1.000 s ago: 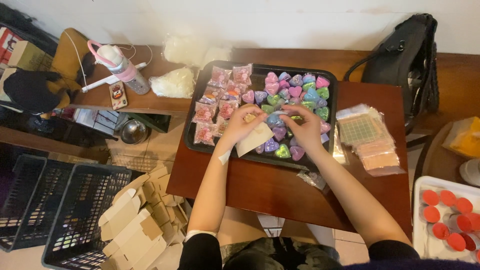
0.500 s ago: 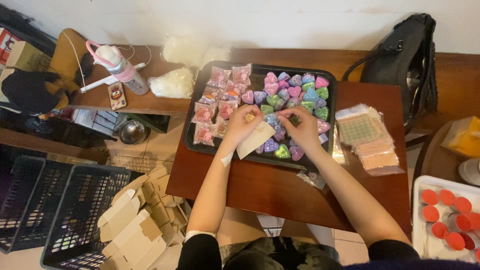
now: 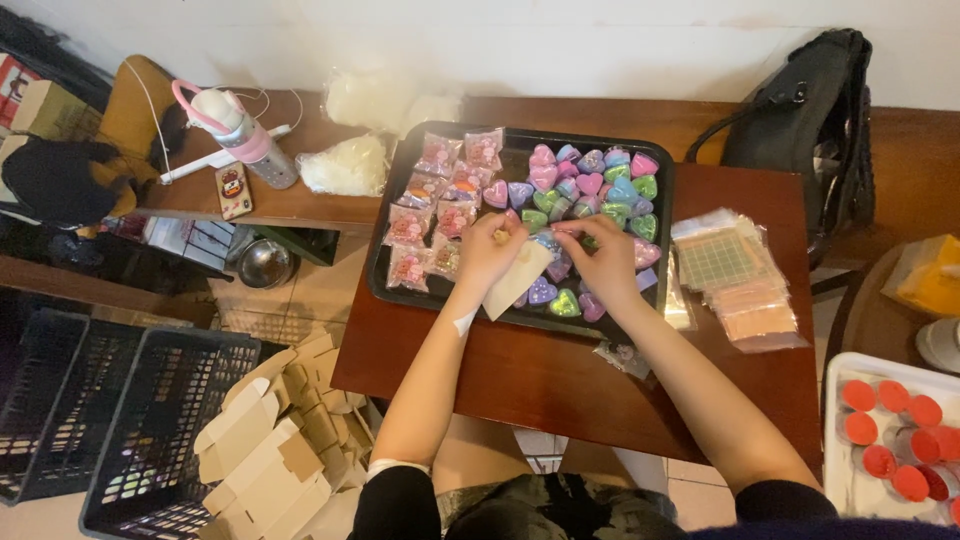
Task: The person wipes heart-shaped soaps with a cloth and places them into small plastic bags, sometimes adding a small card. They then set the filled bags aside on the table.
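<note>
A black tray (image 3: 660,230) lies on the brown wooden table (image 3: 560,380). Its right half holds several loose heart-shaped pieces (image 3: 590,185) in pink, purple, green and blue. Its left half holds several of them sealed in small clear bags (image 3: 410,225). My left hand (image 3: 487,250) grips a small clear bag (image 3: 515,280) over the tray's middle. My right hand (image 3: 600,255) meets it there, fingertips pinching at the bag's mouth with something small between them; what it is stays hidden.
A stack of flat clear bags (image 3: 735,275) lies right of the tray, a black bag (image 3: 810,110) behind it. A white tray of red-capped jars (image 3: 900,440) sits far right. Black crates (image 3: 110,410) and folded cardboard boxes (image 3: 270,440) stand on the floor left. A pink bottle (image 3: 245,140) rests on the side shelf.
My right hand has drawn in from the loose hearts toward the bag in my left hand. Both hands now meet over the tray's middle.
</note>
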